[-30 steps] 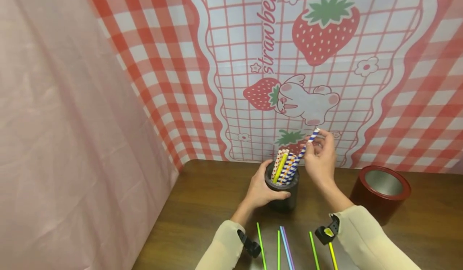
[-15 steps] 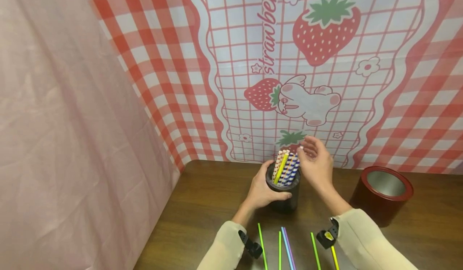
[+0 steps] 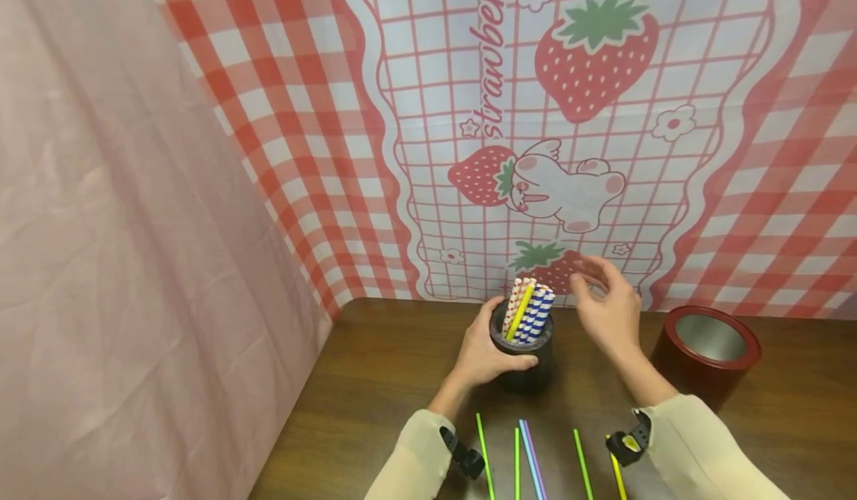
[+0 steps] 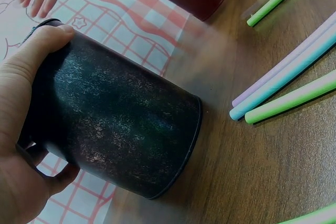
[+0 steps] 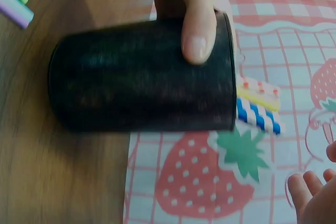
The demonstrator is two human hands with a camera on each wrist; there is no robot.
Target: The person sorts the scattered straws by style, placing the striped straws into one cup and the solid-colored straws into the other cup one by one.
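Note:
My left hand (image 3: 480, 351) grips a dark cylindrical can (image 3: 529, 381) near its rim, thumb across the front. Paper straws stand in this can: red-dotted white straws (image 3: 511, 306), a yellow straw (image 3: 521, 312) and blue-striped white straws (image 3: 539, 314). Their upper ends poke out above the rim, also in the right wrist view, where the blue-striped straws (image 5: 258, 116) show. To the right of the can, my right hand (image 3: 612, 310) is in the air with loosely bent fingers and nothing between them. The left wrist view shows the can's speckled side (image 4: 121, 108).
A dark red can (image 3: 703, 370) with a light round top stands on the wooden table at the right. Several loose straws lie in front: green (image 3: 517, 463), blue (image 3: 531, 459), purple (image 4: 283, 64) and yellow (image 3: 617, 474). Behind hangs a strawberry-print cloth (image 3: 435, 150).
My right hand has lowered a blue-striped straw into the dark can, let go of it and drawn back to the right. The left hand has kept its grip on the can.

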